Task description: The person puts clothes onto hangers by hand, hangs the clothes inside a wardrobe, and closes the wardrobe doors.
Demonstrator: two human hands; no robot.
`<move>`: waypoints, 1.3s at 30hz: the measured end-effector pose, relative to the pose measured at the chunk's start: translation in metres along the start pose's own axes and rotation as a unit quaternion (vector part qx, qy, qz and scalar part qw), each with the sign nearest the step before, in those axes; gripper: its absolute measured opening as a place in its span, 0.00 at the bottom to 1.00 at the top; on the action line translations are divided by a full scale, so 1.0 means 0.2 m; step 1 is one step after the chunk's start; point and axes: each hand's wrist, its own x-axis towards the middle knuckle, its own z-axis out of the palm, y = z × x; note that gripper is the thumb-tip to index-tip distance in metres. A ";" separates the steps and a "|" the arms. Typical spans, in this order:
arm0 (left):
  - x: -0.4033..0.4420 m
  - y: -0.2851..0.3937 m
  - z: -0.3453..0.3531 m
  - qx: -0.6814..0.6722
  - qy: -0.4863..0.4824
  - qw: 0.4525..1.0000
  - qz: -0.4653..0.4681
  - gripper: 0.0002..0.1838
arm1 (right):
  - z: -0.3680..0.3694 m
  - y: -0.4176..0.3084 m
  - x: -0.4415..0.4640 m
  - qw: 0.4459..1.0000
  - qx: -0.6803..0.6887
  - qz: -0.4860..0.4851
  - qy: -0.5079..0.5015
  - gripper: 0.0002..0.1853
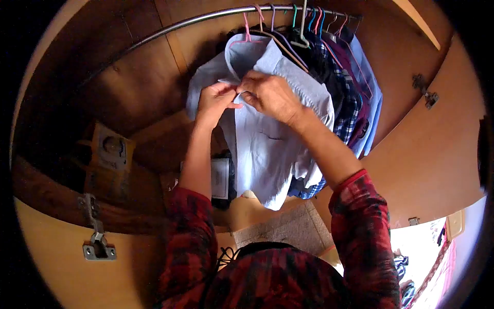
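Note:
A light blue-grey shirt (262, 149) hangs from a pink hanger (247, 32) on the wardrobe rail. Both of my hands are at the front of its collar. My left hand (215, 102) pinches the shirt's front edge near the neck, its fingers closed on the cloth. Right against it, my right hand (268, 93) has its fingers closed on the opposite side of the collar opening. The fingertips of the two hands meet, and whatever small part lies between them is hidden. Below, the shirt hangs loose with its chest pocket showing.
Several other garments (346, 98) hang close together to the right on the curved metal rail (195, 23). A paper bag (109, 157) stands at the left inside the wardrobe. An open wooden door (427, 154) is at the right, and a metal hinge (99, 242) sticks out at lower left.

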 end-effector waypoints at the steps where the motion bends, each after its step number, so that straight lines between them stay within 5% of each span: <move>1: 0.00 -0.01 0.00 0.000 -0.002 1.000 0.006 0.11 | 0.02 0.00 -0.01 1.000 -0.004 -0.003 0.003 0.06; 11: 0.04 -0.08 0.02 0.049 0.064 0.995 0.056 0.08 | 0.11 0.00 0.00 0.983 0.043 0.135 0.114 0.07; 14: 0.06 -0.11 0.04 0.049 0.081 0.994 0.060 0.08 | 0.10 0.03 0.03 0.971 0.047 0.214 0.095 0.07; 16: 0.06 -0.15 0.06 0.137 0.123 0.965 0.186 0.08 | 0.05 0.05 0.05 0.963 0.084 0.256 -0.011 0.08; 23: 0.05 -0.12 0.10 0.079 0.103 0.969 0.212 0.06 | -0.04 0.09 0.08 0.895 0.279 0.336 -0.092 0.06; 27: 0.06 -0.13 0.07 0.119 0.073 0.968 0.211 0.06 | -0.05 0.14 0.07 0.870 0.349 0.331 -0.104 0.06; 36: 0.07 -0.16 0.09 0.066 0.075 0.971 0.215 0.08 | -0.07 0.12 0.07 0.905 0.273 0.296 -0.134 0.05; 38: 0.05 -0.15 0.07 0.093 0.073 0.970 0.212 0.08 | -0.06 0.11 0.06 0.971 0.170 0.148 -0.080 0.05; 39: 0.05 -0.13 0.07 0.119 0.069 0.968 0.208 0.09 | -0.05 0.12 0.05 0.971 0.171 0.148 -0.080 0.05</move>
